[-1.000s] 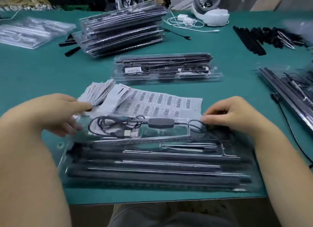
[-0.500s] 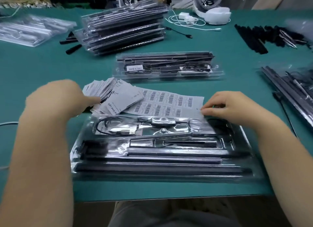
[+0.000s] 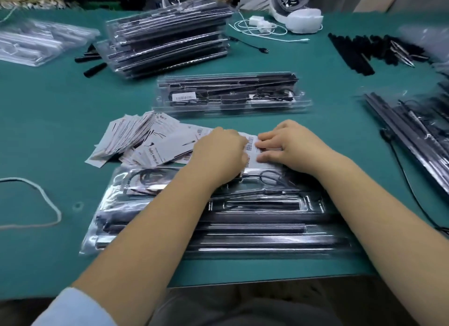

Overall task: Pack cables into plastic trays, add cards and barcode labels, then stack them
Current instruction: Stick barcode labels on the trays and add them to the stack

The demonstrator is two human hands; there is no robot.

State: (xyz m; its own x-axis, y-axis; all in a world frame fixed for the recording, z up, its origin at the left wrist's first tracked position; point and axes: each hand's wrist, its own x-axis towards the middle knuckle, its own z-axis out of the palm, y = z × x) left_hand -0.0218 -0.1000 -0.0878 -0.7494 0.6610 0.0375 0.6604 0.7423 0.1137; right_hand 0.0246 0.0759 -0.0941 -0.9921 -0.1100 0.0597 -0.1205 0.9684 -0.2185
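Both hands meet mid-frame on the barcode sheet (image 3: 252, 144). Right hand (image 3: 289, 143): fingers curled, tips pressing the sheet. Left hand (image 3: 220, 153): grip looks like it's pinching at a label, but fingertips are hidden, can't tell for sure. Sheet lies just above the near tray (image 3: 218, 218), long axis left-right; tray holds black rods w/ coiled cable. Cards (image 3: 136, 141) fan out left of the hands. Finished tray (image 3: 230, 94) above; tray stack (image 3: 167, 36) upper left on the green surface (image 3: 48, 121).

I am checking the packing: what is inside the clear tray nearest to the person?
The clear tray holds coiled black cable and long black bars. Both forearms cover its middle, so anything there is hidden.
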